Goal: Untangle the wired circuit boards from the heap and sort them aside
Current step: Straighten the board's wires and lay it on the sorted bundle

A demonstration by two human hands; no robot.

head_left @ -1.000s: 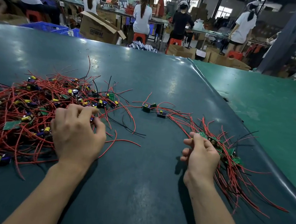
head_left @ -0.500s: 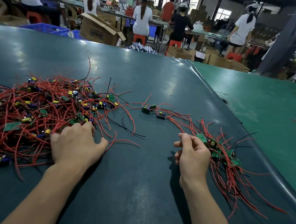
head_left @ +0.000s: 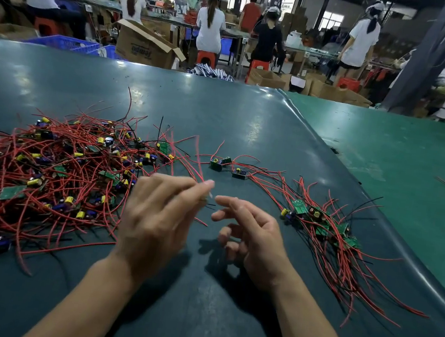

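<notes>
**Red wire pinched beside the heap**

A red wire (head_left: 198, 162) is pinched between the curled fingers (head_left: 198, 190) of the left hand (head_left: 157, 216), raised above the table (head_left: 223, 112); motion blur hides the exact grip. The right hand (head_left: 252, 237) is held just right of those fingers, its own fingers loosely curled and apart, holding nothing. The tangled heap (head_left: 53, 174) lies left of the left fingers. Sorted boards (head_left: 321, 226) are spread right of the right fingers, and two boards (head_left: 227, 166) lie beyond both hands.

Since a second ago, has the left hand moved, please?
Yes. The left hand has left the heap and moved right, pinching red wires near the right hand.
</notes>
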